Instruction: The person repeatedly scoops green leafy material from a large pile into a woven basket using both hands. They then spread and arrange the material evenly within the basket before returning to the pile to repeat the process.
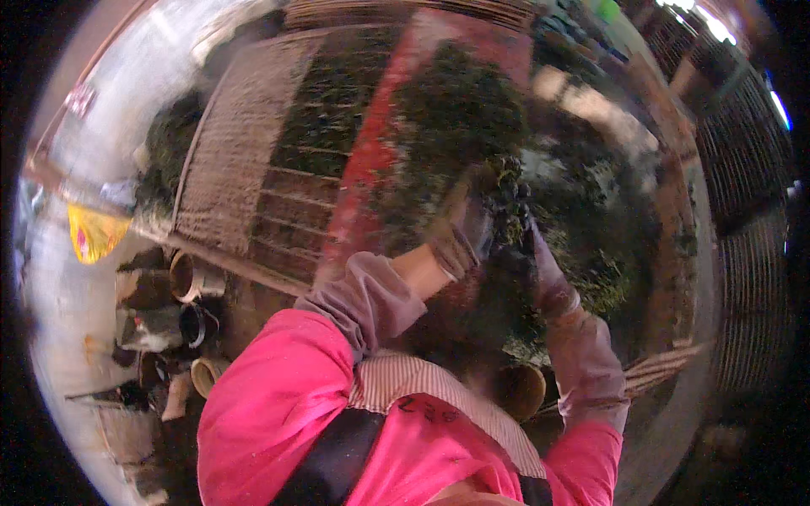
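Both my hands wear gloves and meet at a clump of dark green leafy plant matter (508, 180), blurred by motion. My left hand (468, 231) comes in from the left with its fingers around the near side of the clump. From the right, my right hand (545, 262) reaches the same clump with its fingertips, which are partly lost among the leaves. Beyond my left hand, a larger heap of the same greens (459, 104) lies on a red-painted board (370, 152). More loose greens (591, 269) lie right of my right hand.
Left of the red board, a slatted rack (297, 202) bears greens beside a ribbed, mat-like panel (237, 126). Several buckets or pots (190, 278) stand at lower left, near a yellow bag (95, 231). A round container (525, 392) sits close to my body. A wooden beam (674, 240) runs along the right.
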`<state>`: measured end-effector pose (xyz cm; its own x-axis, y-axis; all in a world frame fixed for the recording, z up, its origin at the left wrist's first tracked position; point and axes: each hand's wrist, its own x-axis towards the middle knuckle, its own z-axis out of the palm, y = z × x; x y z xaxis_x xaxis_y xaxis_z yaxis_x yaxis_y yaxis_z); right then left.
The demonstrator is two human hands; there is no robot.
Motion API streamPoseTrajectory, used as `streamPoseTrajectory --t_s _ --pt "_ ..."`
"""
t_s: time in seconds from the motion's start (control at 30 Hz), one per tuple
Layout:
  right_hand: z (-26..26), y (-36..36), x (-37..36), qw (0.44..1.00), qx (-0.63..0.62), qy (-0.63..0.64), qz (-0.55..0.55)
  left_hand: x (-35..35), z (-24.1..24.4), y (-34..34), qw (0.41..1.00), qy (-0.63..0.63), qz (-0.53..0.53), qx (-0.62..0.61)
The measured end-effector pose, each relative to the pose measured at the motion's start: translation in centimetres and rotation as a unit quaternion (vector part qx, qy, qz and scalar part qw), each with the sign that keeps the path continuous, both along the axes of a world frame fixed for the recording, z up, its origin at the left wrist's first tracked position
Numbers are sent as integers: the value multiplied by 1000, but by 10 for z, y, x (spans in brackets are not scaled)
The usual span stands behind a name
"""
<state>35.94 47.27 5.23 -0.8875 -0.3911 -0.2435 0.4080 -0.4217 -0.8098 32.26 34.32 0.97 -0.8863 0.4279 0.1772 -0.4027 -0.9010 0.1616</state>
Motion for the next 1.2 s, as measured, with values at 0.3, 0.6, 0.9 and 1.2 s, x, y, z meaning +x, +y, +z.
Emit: streamPoseTrajectory --t_s 0.3,0.6,0.9,1.2 --pt "-15 -187 -27 945 166 -2 280 46 8 -265 927 -28 202 -314" --pt "-202 -313 -136 611 562 489 269 -24 -82 -560 744 38 18 -667" --pt "-124 -345 -116 561 672 354 329 12 -58 -444 107 537 12 -837" --pt "-48 -234 -98 478 822 272 149 -17 -63 -416 121 473 -30 -872"
